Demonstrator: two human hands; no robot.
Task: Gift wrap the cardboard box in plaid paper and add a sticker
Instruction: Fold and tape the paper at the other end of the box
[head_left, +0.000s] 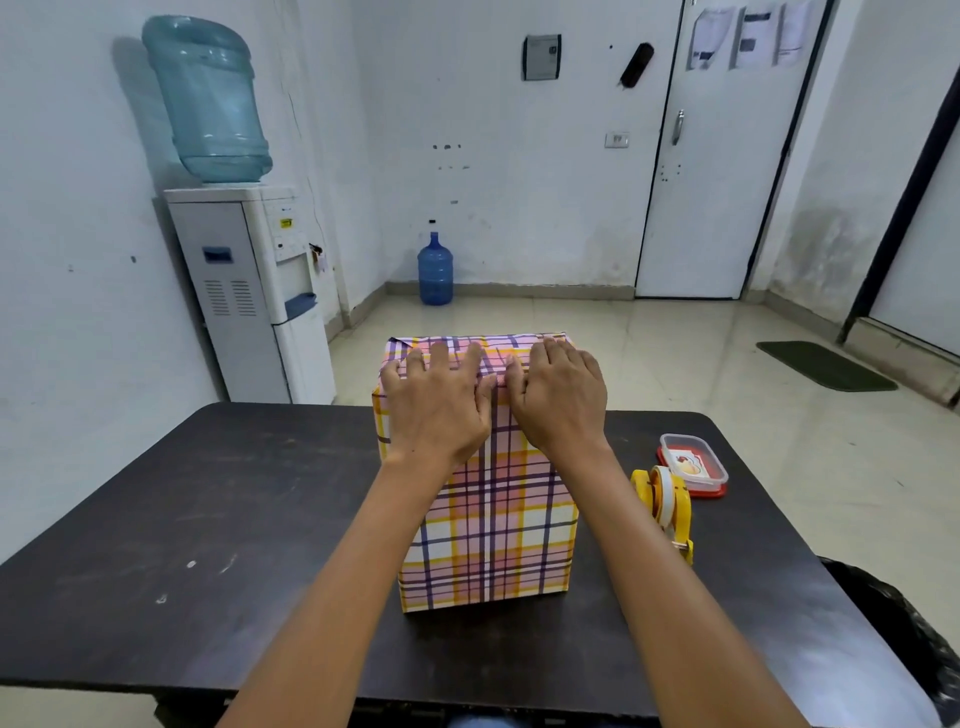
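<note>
A water dispenser (249, 270) stands at the left, a blue bottle (435, 270) farther back, a green mat (826, 365) at right

Bare-armed over the bench (208, 519), uncovered from wrists to past the elbows. Bare too at the left grip (439, 410) and right grip (563, 400), knuckles and tendons ridged across the backs. Just below the bench's near edge, a sliver of blue cloth (475, 722), too blurred to tell the garment.

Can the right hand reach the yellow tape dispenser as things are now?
Probably yes. The tape dispenser stands on the table just right of the wrapped box, near the right forearm, nothing between. The right hand must first leave the box top.
</note>
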